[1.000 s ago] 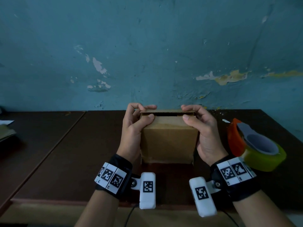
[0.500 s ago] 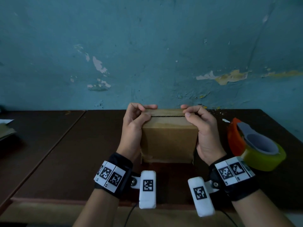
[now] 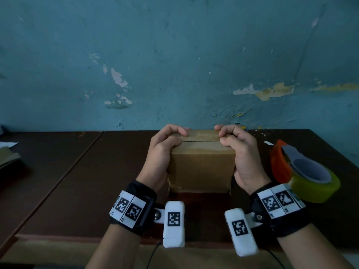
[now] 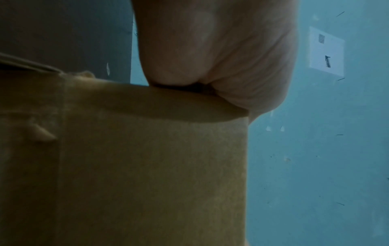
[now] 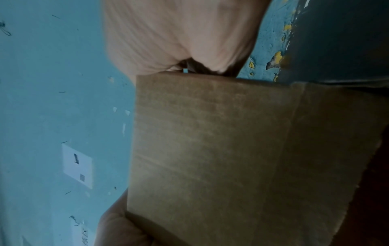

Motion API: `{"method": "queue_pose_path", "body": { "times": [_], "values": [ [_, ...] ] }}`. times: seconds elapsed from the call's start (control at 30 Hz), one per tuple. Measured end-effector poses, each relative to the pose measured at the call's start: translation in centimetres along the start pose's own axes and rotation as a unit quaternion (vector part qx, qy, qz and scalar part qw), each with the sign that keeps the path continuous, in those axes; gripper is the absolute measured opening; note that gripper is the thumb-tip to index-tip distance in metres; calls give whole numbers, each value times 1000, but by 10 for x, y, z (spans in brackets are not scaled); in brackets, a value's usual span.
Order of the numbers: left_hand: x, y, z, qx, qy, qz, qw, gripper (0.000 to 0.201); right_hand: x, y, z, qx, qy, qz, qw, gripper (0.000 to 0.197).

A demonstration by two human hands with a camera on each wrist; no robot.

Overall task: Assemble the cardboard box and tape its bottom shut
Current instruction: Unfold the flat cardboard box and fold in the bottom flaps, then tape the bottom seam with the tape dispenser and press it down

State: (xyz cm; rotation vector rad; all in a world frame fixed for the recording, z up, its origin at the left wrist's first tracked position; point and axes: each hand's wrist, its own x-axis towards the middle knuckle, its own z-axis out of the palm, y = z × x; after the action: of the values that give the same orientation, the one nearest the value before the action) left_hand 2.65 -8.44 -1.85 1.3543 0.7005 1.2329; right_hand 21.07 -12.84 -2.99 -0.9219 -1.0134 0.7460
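— So, where did the cardboard box (image 3: 201, 167) sit?

— It stood on the dark wooden table (image 3: 81, 171), near the front edge, straight ahead of the person. Its two upper flaps were folded flat and met along a thin dark seam across the top. At the bottom edge, small flaps stuck out onto the table at both corners.

— And the hands?

— The left hand (image 3: 160, 156) clasped the box's left side, palm against the wall, fingers curled over the far flap and thumb pressed on the near flap by the seam. The right hand (image 3: 241, 158) mirrored it on the right side, fingers bent over the top, thumb down beside the seam. Both were grasping the box. From the left wrist camera, the heel of the palm (image 4: 214, 55) lay pressed on the box's upper edge; the right wrist view showed the same, with a side wall of the box (image 5: 210, 149) filling the picture.

— Anything near it?

— A roll of yellowish packing tape (image 3: 314, 183) in an orange dispenser (image 3: 278, 162) lay on the table just right of the right wrist. At the far left edge some papers (image 3: 7, 156) rested on the table. Behind everything stood a blue wall (image 3: 174, 55) with peeling paint. Black wristbands (image 3: 136, 206) with printed square markers circled both wrists.
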Motion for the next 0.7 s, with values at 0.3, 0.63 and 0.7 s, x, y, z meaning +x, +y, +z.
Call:
{"method": "queue_pose_path", "body": {
  "times": [0.3, 0.63, 0.7],
  "values": [
    [-1, 0, 0, 3, 12, -7, 1000, 16, -1, -5, -10, -52, -15, 4, 999, 18],
    [0, -1, 0, 4, 11, -15, 1000, 15, 17, -38, -75, -422, 111, -80, 896, 13],
    [0, 0, 0, 6, 12, -17, 1000, 15, 14, -45, -85, -512, 147, -45, 845, 15]
  ]
}}
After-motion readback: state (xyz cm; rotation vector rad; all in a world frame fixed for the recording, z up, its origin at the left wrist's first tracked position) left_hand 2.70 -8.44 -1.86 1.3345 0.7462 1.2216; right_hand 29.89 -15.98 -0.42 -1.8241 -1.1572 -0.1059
